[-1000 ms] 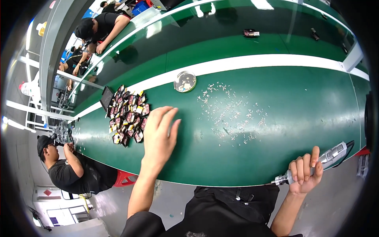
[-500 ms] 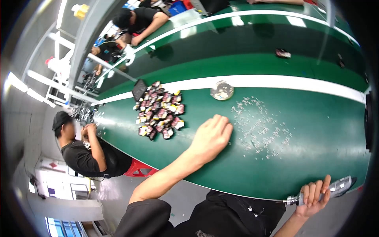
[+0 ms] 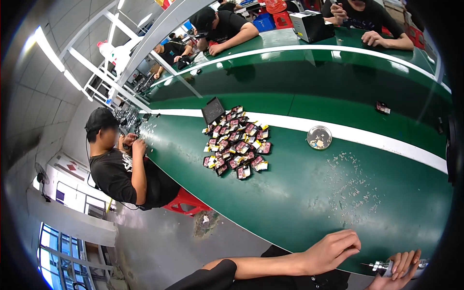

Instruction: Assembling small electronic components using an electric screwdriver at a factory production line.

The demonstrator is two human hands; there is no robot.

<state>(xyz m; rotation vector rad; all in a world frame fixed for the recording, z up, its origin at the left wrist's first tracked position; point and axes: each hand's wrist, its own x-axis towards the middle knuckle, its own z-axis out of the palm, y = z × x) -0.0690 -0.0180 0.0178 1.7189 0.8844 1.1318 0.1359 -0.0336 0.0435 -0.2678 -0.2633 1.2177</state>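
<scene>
A screwdriver (image 3: 386, 267) with a metal tip lies in the right hand (image 3: 398, 273) at the lower right, fingers wrapped around it, just off the green table (image 3: 299, 193) edge. The left hand (image 3: 333, 251) rests at that edge, fingers loosely curled, holding nothing. Small screws (image 3: 353, 186), a round tin (image 3: 319, 137) and a pile of small parts (image 3: 237, 142) lie farther off.

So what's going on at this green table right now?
A person sits at a long green table. Their right hand holds a silvery power screwdriver at the near edge, and the empty left hand rests beside its tip. Further out lie a pile of small parts, a round metal dish and scattered screws. Co-workers sit nearby.
</scene>
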